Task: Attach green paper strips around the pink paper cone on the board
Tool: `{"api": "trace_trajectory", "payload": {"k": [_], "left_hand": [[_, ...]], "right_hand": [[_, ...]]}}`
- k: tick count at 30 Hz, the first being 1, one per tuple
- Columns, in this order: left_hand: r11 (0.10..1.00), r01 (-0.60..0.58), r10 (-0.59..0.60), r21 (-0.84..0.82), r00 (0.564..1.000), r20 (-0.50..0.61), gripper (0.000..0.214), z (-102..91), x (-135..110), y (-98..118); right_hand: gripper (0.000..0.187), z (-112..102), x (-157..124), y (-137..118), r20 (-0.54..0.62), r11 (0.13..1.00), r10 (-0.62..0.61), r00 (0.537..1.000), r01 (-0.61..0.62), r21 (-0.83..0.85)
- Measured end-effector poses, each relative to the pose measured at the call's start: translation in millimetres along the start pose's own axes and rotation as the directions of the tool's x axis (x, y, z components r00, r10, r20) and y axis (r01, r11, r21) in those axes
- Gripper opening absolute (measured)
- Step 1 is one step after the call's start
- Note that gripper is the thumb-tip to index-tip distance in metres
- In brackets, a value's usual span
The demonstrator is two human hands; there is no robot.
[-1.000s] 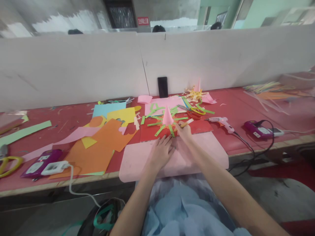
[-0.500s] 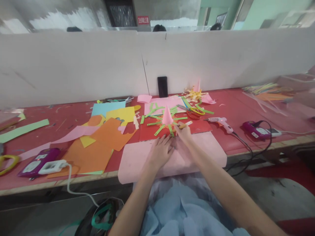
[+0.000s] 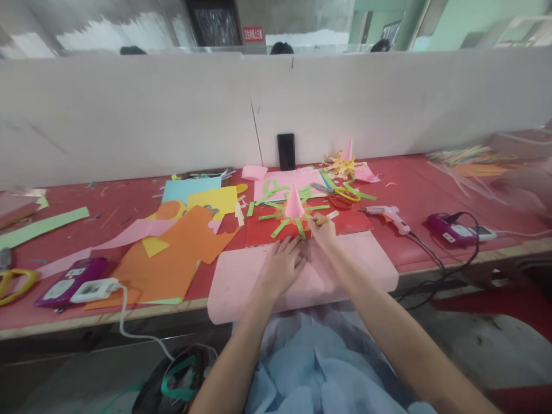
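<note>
A pink paper cone [image 3: 294,203] stands upright on an orange paper piece, with green paper strips [image 3: 279,227] fanned out around its base. My left hand [image 3: 284,261] lies flat on the pink sheet [image 3: 237,282], fingers spread, close to the front strips. Between the closed fingers of my right hand [image 3: 323,232] is a slim pen [image 3: 322,220] with a yellowish barrel and a pale end. Its tip is near the strips at the right of the cone and is too small to make out. Red card [image 3: 357,221] lies beneath the strips.
To the right are a hot glue gun [image 3: 390,217], scissors [image 3: 345,194] and a purple power socket [image 3: 451,229]. Orange paper [image 3: 159,270] and another socket [image 3: 71,282] lie left. A phone [image 3: 286,152] leans on the partition near another paper cone [image 3: 347,150].
The pen in my right hand has shifted slightly along the strips' right side. My left hand stays in place, and the whole view has moved a little.
</note>
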State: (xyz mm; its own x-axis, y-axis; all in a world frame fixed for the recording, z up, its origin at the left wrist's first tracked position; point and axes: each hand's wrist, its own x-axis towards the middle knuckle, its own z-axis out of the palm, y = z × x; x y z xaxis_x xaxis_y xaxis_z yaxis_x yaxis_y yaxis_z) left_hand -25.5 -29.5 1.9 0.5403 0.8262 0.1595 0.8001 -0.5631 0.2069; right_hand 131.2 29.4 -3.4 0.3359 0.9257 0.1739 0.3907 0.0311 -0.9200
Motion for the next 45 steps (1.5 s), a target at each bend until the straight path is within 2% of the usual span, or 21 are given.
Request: {"api": "trace_trajectory", "payload": {"k": [3, 8, 15, 22, 28, 36, 45], "left_hand": [[1.0, -0.01, 0.01, 0.004, 1.0, -0.004, 0.041, 0.0, -0.2, -0.5], [1.0, -0.026, 0.026, 0.004, 0.999, -0.024, 0.041, -1.0, -0.9, -0.7], [0.998, -0.069, 0.068, -0.006, 0.997, -0.031, 0.036, -1.4, -1.7, 0.5], [1.0, -0.003, 0.002, -0.015, 1.0, -0.026, 0.04, -0.8, -1.2, 3.1], [1.0, 0.005, -0.005, -0.006, 1.0, -0.018, 0.042, -1.4, -1.8, 2.9], [0.999, -0.053, 0.054, 0.008, 0.998, -0.042, 0.039, -1.3, -2.2, 0.1], [0.999, -0.047, 0.047, 0.006, 0.998, -0.049, 0.038, -2.2, -1.2, 1.9]], "right_hand": [[0.028, 1.0, 2.0, 3.5, 0.03, 0.997, 0.025, 0.999, -0.028, 0.073], [0.024, 1.9, 2.3, 6.2, 0.003, 0.991, 0.027, 1.0, -0.027, 0.128], [0.029, -2.1, 0.0, 1.3, -0.011, 0.998, 0.004, 1.0, -0.003, 0.067], [0.032, -1.4, 0.8, 4.3, -0.049, 0.996, -0.022, 0.999, 0.026, 0.084], [0.031, 0.9, 2.7, 6.9, -0.036, 0.996, -0.017, 0.999, 0.02, 0.089], [0.033, 2.6, 0.7, 4.6, 0.03, 0.995, -0.003, 1.0, 0.0, 0.104], [0.033, -0.4, -2.7, -0.3, 0.032, 0.997, -0.014, 0.999, 0.012, 0.078]]}}
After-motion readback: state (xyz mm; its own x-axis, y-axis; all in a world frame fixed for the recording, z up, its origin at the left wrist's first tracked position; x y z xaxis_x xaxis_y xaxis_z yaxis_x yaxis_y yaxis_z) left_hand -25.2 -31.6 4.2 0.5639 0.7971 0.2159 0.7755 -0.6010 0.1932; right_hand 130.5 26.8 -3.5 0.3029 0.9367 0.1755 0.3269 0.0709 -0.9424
